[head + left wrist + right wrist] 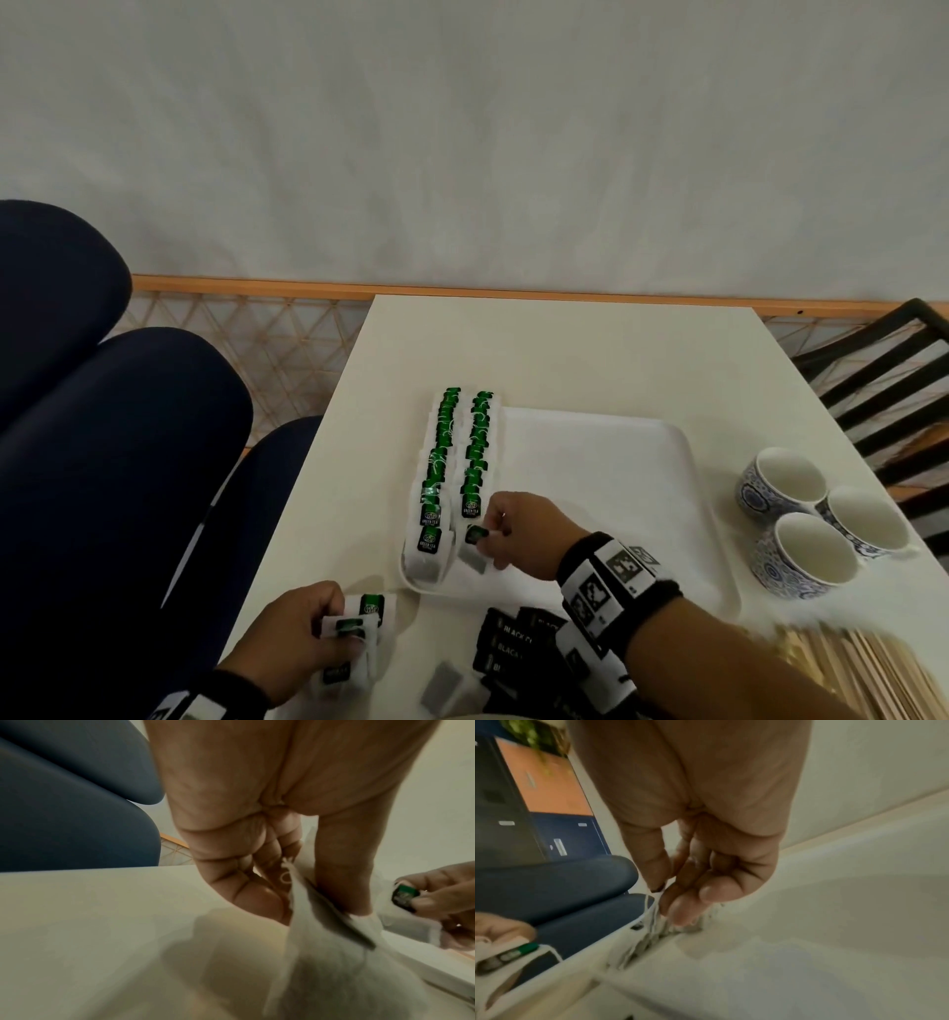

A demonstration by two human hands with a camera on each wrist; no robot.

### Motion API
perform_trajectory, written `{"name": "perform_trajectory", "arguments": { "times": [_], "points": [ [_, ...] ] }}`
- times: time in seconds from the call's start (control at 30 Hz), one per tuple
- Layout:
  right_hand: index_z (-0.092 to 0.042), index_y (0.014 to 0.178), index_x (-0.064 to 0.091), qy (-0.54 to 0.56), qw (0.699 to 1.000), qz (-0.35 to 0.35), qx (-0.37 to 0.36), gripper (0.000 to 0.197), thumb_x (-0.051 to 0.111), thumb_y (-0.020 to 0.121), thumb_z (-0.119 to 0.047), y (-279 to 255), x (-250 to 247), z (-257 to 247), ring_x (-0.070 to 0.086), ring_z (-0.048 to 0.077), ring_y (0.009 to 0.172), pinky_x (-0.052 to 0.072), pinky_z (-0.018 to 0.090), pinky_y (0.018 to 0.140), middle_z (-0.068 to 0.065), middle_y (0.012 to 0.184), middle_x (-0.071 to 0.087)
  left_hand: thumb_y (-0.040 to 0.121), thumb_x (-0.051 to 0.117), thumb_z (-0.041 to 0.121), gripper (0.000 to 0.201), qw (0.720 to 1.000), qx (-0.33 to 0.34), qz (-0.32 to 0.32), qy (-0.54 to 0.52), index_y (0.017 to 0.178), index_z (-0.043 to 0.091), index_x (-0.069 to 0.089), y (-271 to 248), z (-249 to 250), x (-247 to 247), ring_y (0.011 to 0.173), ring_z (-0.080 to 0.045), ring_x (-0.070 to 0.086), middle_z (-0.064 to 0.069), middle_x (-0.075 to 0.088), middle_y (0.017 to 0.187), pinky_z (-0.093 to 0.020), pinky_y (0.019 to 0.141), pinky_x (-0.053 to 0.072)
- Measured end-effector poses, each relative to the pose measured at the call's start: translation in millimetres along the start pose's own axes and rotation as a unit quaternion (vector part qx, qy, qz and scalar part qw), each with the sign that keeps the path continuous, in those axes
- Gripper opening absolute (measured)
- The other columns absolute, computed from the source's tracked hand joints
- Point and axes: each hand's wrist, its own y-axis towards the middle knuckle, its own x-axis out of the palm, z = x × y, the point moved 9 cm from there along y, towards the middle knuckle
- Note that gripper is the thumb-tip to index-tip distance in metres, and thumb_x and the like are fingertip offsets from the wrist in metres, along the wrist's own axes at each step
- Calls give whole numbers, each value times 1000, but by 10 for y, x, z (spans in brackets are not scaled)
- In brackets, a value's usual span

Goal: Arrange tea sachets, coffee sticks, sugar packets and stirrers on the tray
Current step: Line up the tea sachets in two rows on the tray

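Note:
A white tray (642, 452) lies on the white table. Two rows of green tea sachets (452, 462) run along the tray's left side. My right hand (500, 529) pinches one green-tagged tea sachet (475, 539) at the near end of the right row; the same tag (405, 896) shows in the left wrist view. My left hand (328, 624) grips a small bunch of green tea sachets (359, 622) on the table, left of the tray's near corner; their paper (334, 943) hangs below the fingers. Black tea sachets (513, 642) lie heaped in front of the tray. Wooden stirrers (862, 668) lie at the near right.
Three blue-patterned cups (821, 519) stand right of the tray. A grey loose tea bag (441, 686) lies near the table's front. Dark blue cushions (102, 437) sit left of the table, a black chair frame (893, 380) to the right, a white wall behind.

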Motion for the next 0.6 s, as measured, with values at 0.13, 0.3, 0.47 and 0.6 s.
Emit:
{"name": "perform_trajectory", "arguments": {
  "times": [0.13,0.3,0.47,0.6],
  "points": [
    [-20,84,52,-10,1000,6,23,10,58,92,-17,106,40,76,67,12,73,53,26,71,0,91,70,67,82,21,39,1000,9,-8,-7,58,39,49,-13,43,28,47,-4,37,9,52,52,-18,49,26],
    [-23,77,46,-61,995,59,51,18,54,93,-21,224,38,123,51,17,84,37,18,59,-1,93,55,67,82,18,40,1000,7,-8,-16,56,38,49,-14,59,18,47,-3,39,7,54,52,-17,49,29],
    [-19,91,49,5,993,88,80,12,58,92,-26,243,38,218,51,15,82,39,21,62,-1,93,55,67,82,18,39,1000,9,-9,-17,57,37,50,-16,77,18,47,-3,39,6,54,52,-16,49,28],
    [-22,98,40,29,994,63,86,45,78,77,-37,226,96,266,50,12,73,39,21,58,-6,87,55,66,82,19,39,1000,7,-10,-15,56,38,49,-5,72,24,47,-3,38,7,52,51,-18,49,28]
  ]
}}
